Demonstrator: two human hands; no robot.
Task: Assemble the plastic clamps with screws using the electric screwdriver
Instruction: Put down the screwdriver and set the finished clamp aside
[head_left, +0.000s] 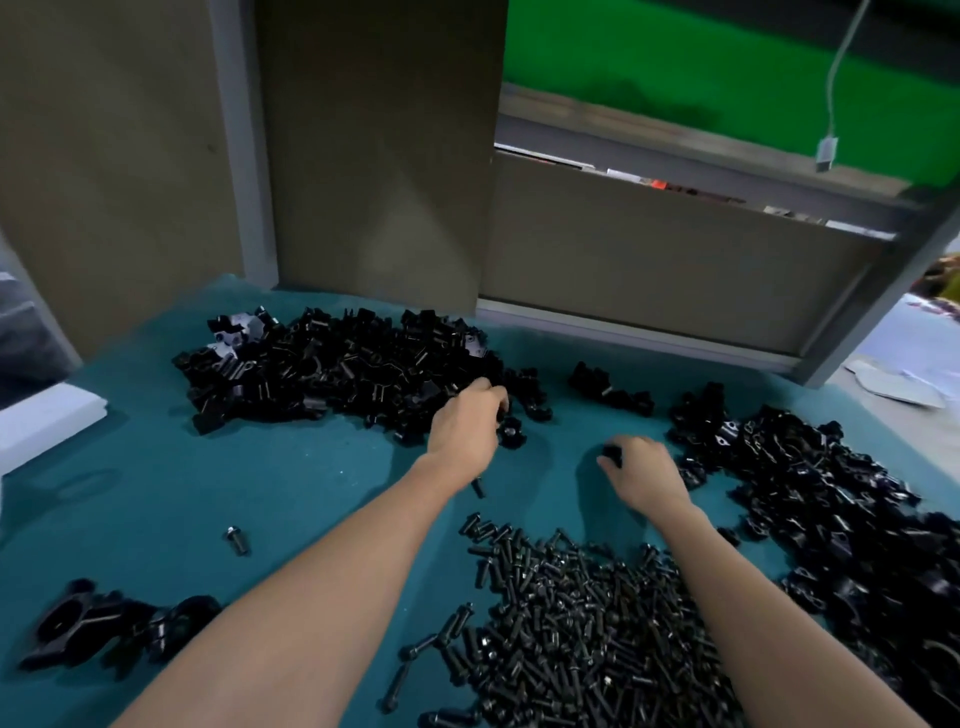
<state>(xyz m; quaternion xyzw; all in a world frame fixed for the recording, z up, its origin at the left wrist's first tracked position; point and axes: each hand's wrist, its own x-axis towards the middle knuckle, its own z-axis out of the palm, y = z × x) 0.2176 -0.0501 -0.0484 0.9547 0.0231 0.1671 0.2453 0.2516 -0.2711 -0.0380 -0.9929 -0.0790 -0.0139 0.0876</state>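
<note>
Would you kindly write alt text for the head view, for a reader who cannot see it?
The left hand grips a black clamp piece beside the far clamp pile on a teal table; the right hand pinches a second clamp piece. A screw heap lies nearest the camera.

Your teal table (311, 467) carries a big pile of black clamp parts (322, 364) at the far side. A second pile (831, 499) runs down your right, with a small cluster (610, 387) between them. The screw heap (587, 639) lies near you, one stray screw (236, 539) well to its left, and a few joined clamps (104, 629) at the near-left corner.
</note>
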